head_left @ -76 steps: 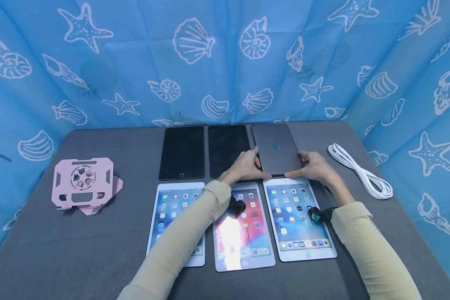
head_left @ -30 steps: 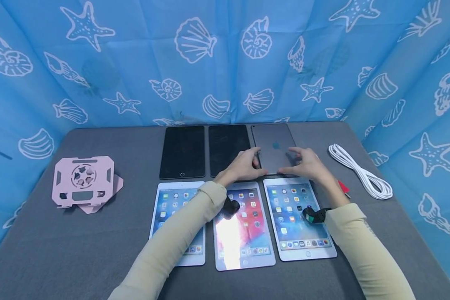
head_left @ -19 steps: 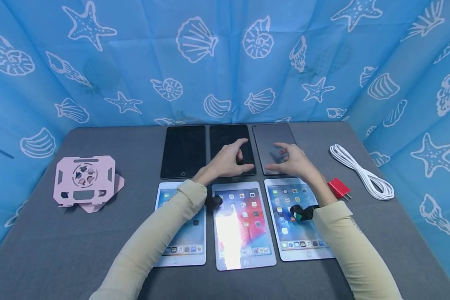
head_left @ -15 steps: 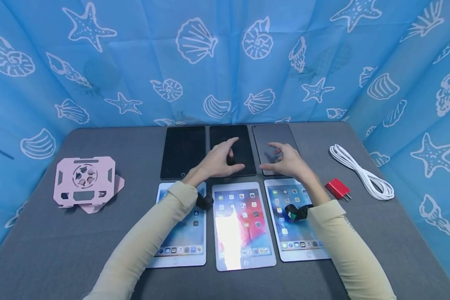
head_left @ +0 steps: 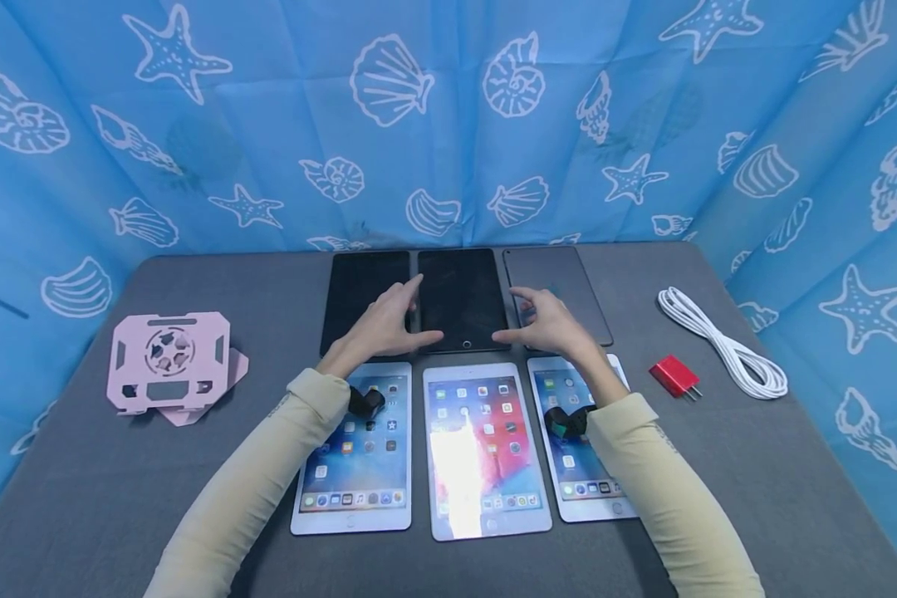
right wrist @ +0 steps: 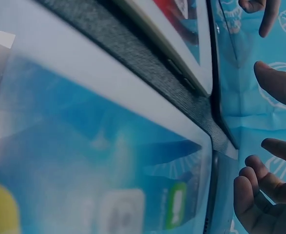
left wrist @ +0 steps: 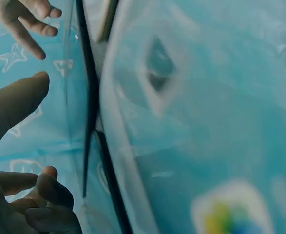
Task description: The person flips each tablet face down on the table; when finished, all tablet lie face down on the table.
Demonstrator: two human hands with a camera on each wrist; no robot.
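In the head view, my left hand (head_left: 379, 322) is at the left edge of the middle black tablet (head_left: 462, 295), partly covering the left black tablet (head_left: 357, 286). My right hand (head_left: 551, 324) faces it from the right side, over the near left part of a grey tablet (head_left: 556, 270) lying back side up. Both hands have thumb and fingers spread apart, holding nothing. In the left wrist view the left thumb (left wrist: 23, 100) stands away from the fingers. Likewise, the right wrist view has the right fingers (right wrist: 252, 195) loosely bent around nothing.
Nearer lie three white tablets with lit screens: left (head_left: 355, 477), middle (head_left: 493, 453) and right (head_left: 579, 469), partly under the forearms. A pink stand (head_left: 166, 390) is at the left. Rightward are a red charger plug (head_left: 673, 376) and a coiled white cable (head_left: 721, 340). A blue curtain (head_left: 448, 124) hangs behind.
Both hands have come off the grey tablet's edges and moved left, to either side of the middle black tablet. The red charger, earlier hidden by the right arm, now shows fully.
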